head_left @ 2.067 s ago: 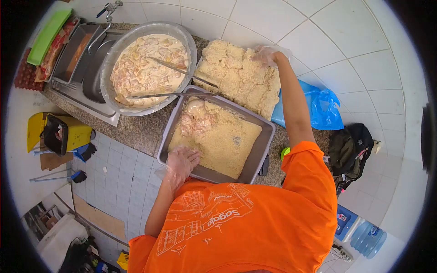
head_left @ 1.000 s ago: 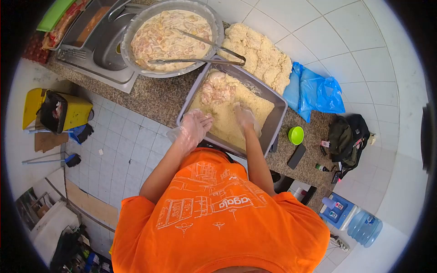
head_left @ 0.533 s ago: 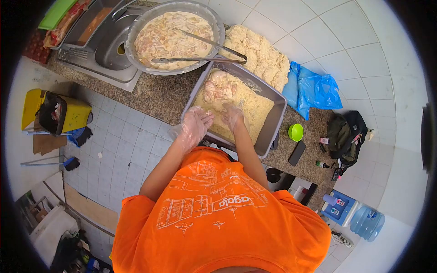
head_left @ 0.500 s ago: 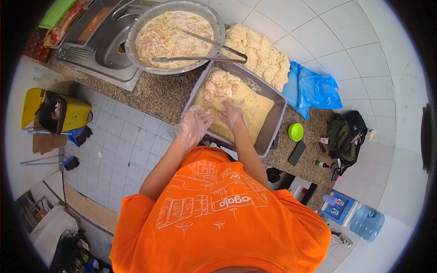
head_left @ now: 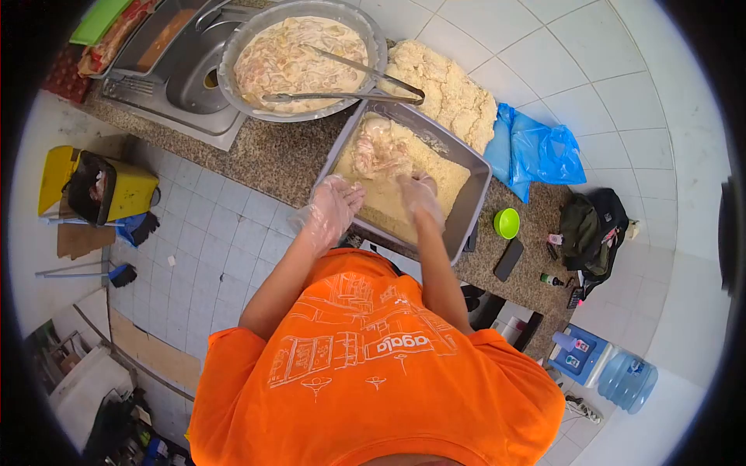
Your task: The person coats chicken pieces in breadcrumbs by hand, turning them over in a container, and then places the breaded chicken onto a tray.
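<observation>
A grey plastic tub [head_left: 475, 203] holds pale breadcrumbs [head_left: 446, 172], with a heap of raw, batter-wet meat pieces [head_left: 376, 152] at its far left. Both my hands wear clear plastic gloves. My left hand [head_left: 336, 203] is at the tub's near left rim, fingers stretched out and nothing held. Down in the crumbs, just right of the meat, is my right hand [head_left: 420, 194]; its fingertips are bent downward and partly hidden, so I cannot see whether it grips any crumbs.
A round basin [head_left: 379, 58] of battered meat stands behind, metal tongs [head_left: 342, 97] across its rim. More crumbs [head_left: 443, 85] are piled by the wall near a blue plastic bag [head_left: 544, 151]. A green cup [head_left: 506, 223] and a phone [head_left: 508, 259] lie right; a sink [head_left: 190, 85] is left.
My right hand has moved right through the crumbs, away from the meat. My left hand has stayed near the tub's rim.
</observation>
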`<act>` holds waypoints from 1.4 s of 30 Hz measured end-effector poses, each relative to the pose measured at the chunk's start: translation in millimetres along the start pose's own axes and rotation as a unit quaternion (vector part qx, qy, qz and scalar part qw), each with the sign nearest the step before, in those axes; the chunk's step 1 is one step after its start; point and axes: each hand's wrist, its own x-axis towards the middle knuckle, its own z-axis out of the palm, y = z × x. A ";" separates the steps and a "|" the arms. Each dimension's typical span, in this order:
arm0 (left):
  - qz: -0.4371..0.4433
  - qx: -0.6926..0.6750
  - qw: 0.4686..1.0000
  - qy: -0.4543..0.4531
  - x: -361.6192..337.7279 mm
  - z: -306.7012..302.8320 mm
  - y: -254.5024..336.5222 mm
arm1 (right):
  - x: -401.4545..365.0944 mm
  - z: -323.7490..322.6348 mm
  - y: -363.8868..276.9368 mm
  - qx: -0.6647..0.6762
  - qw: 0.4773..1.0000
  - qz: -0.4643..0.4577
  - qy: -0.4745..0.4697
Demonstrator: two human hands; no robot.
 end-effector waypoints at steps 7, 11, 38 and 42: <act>-0.016 0.041 0.998 0.054 4.5 19.5 4.0 | 23.2 -69.4 21.5 -0.035 0.984 -0.099 -0.142; -0.030 0.171 0.979 0.106 6.3 44.0 3.1 | 47.7 -95.9 45.6 -0.221 0.957 -0.162 -0.098; -0.094 0.220 0.971 0.003 23.1 83.3 -42.0 | 100.1 -36.7 60.7 -0.471 0.839 -0.237 -0.136; -0.091 0.144 0.985 0.024 27.7 52.6 -29.7 | 117.2 -36.1 60.9 -0.405 0.892 -0.172 -0.105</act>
